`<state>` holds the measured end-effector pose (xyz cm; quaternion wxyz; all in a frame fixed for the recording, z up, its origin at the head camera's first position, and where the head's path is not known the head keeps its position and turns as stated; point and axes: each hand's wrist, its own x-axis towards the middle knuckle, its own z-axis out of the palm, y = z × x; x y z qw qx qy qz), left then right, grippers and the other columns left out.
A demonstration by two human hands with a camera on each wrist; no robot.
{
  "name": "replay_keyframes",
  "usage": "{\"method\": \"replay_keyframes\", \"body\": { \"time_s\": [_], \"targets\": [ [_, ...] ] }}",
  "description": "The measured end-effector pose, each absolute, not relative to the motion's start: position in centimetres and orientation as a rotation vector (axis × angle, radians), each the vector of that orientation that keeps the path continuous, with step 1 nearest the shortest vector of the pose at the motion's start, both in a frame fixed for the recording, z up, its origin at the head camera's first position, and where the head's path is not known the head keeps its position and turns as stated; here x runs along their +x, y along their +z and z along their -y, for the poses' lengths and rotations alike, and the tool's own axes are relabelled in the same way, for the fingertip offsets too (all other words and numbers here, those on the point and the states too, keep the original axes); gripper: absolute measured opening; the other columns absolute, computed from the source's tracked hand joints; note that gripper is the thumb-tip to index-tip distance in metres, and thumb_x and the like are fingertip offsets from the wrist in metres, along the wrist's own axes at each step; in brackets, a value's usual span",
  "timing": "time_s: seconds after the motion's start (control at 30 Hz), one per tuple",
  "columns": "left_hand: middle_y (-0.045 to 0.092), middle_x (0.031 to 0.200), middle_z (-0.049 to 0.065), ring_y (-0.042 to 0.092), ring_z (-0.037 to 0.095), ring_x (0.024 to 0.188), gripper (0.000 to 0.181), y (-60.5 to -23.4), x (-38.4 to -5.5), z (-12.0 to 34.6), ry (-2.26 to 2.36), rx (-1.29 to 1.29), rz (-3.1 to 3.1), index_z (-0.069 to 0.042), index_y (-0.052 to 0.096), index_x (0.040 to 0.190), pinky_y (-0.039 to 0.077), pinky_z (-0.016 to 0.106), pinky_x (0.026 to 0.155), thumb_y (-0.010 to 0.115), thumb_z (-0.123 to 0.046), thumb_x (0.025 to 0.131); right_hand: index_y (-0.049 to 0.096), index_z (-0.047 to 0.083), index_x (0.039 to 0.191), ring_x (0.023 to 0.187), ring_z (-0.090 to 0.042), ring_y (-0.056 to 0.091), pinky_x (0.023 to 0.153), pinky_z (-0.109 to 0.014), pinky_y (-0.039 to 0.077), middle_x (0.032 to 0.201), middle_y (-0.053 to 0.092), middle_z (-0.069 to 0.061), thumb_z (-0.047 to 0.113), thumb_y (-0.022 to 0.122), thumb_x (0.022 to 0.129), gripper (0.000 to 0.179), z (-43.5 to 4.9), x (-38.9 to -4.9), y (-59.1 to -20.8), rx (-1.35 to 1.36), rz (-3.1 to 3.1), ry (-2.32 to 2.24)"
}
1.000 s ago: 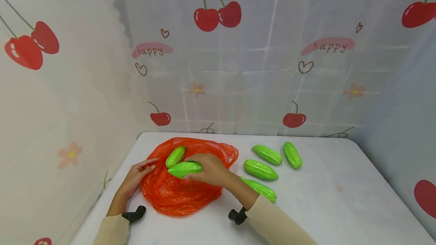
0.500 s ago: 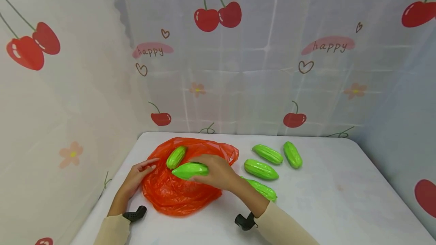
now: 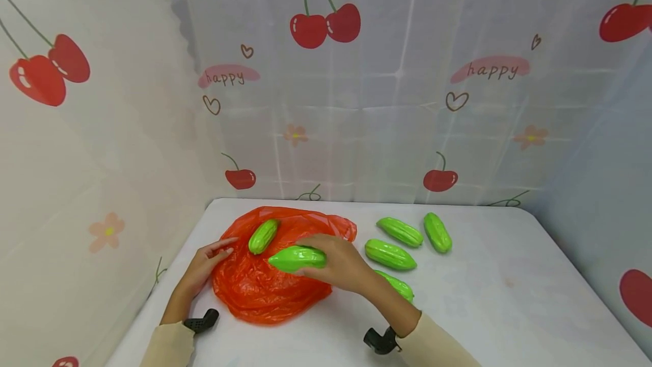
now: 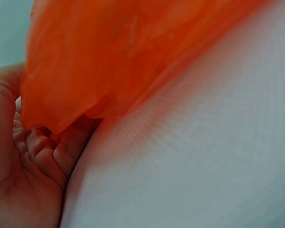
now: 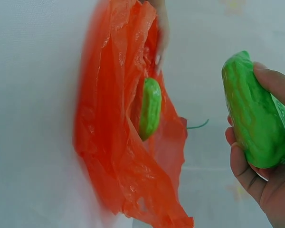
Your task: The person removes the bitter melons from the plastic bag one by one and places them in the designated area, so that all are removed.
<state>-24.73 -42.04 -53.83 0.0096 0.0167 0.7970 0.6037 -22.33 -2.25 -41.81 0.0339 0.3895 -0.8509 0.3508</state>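
Observation:
My right hand (image 3: 336,260) grips a bright green ribbed bitter melon (image 3: 297,259), thumb on one side and fingers round the other. In the right wrist view this bitter melon (image 5: 256,111) is held up, apart from the orange-red plastic bag (image 5: 104,114). The bag (image 3: 265,299) lies spread on the table, and a second bitter melon (image 3: 264,237) rests at its opening. At the bag's left edge, my left hand (image 3: 201,268) holds the thin plastic. The left wrist view shows the fingers of the left hand (image 4: 35,166) partly hidden beneath the bag (image 4: 99,61).
Right of the bag, several more bitter melons lie on the white table (image 3: 489,287): two at the back, one nearer (image 3: 390,254), and one (image 3: 399,286) partly covered by the right forearm. Cherry-print curtains (image 3: 356,101) stand behind and at the sides.
My right hand has moved a little to the right with the bitter melon, away from the one on the bag. The left hand and the bag have stayed where they were.

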Motion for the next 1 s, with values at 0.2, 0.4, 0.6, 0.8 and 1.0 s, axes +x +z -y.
{"method": "replay_keyframes", "body": {
  "time_s": [0.2, 0.4, 0.6, 0.8, 1.0],
  "targets": [
    [0.04, 0.156, 0.02, 0.057, 0.003, 0.115, 0.046, -53.9, -24.7, 42.0, 1.888, 0.05, -2.495, -0.009, 0.056, 0.145, 0.056, 0.025, 0.088, 0.059, -0.029, 0.104, 0.067, 0.021, 0.133, 0.1, -0.008, 0.061, 0.082, -0.028, 0.055, 0.121, 0.069, 0.011, 0.046, 0.081, 0.085, 0.055, 1.0, -22.2, -41.7, 1.156, 2.595, 1.162],
    [0.044, 0.154, 0.018, 0.059, 0.003, 0.114, 0.045, -53.9, -24.7, 42.0, 1.891, 0.051, -2.496, -0.01, 0.058, 0.144, 0.057, 0.027, 0.088, 0.06, -0.029, 0.103, 0.068, 0.024, 0.131, 0.1, -0.006, 0.061, 0.082, -0.03, 0.053, 0.121, 0.068, 0.015, 0.048, 0.08, 0.085, 0.054, -0.4, -22.1, -41.8, 1.106, 2.584, 1.198],
    [0.044, 0.154, 0.02, 0.057, 0.001, 0.114, 0.045, -53.8, -24.8, 42.1, 1.87, 0.091, -2.519, -0.008, 0.057, 0.144, 0.055, 0.023, 0.088, 0.059, -0.028, 0.104, 0.069, 0.025, 0.13, 0.094, -0.007, 0.06, 0.078, -0.029, 0.052, 0.12, 0.069, 0.015, 0.047, 0.082, 0.083, 0.054, -1.9, -21.7, -41.6, 1.029, 2.579, 1.19],
    [0.044, 0.153, 0.019, 0.057, 0.003, 0.116, 0.045, -53.6, -24.8, 42.1, 1.865, 0.068, -2.516, -0.009, 0.057, 0.145, 0.055, 0.024, 0.089, 0.059, -0.029, 0.104, 0.069, 0.02, 0.13, 0.093, -0.009, 0.061, 0.077, -0.028, 0.054, 0.118, 0.07, 0.011, 0.035, 0.086, 0.082, 0.053, -3.6, -21.7, -41.2, 0.987, 2.561, 1.183],
    [0.045, 0.153, 0.016, 0.058, 0.004, 0.115, 0.045, -53.6, -24.6, 41.9, 1.869, 0.049, -2.508, -0.012, 0.058, 0.144, 0.056, 0.026, 0.089, 0.06, -0.03, 0.103, 0.068, 0.021, 0.131, 0.094, -0.009, 0.061, 0.077, -0.028, 0.055, 0.119, 0.069, 0.01, 0.035, 0.086, 0.082, 0.053, -5.4, -21.8, -41.1, 0.956, 2.561, 1.154]
  ]
}}
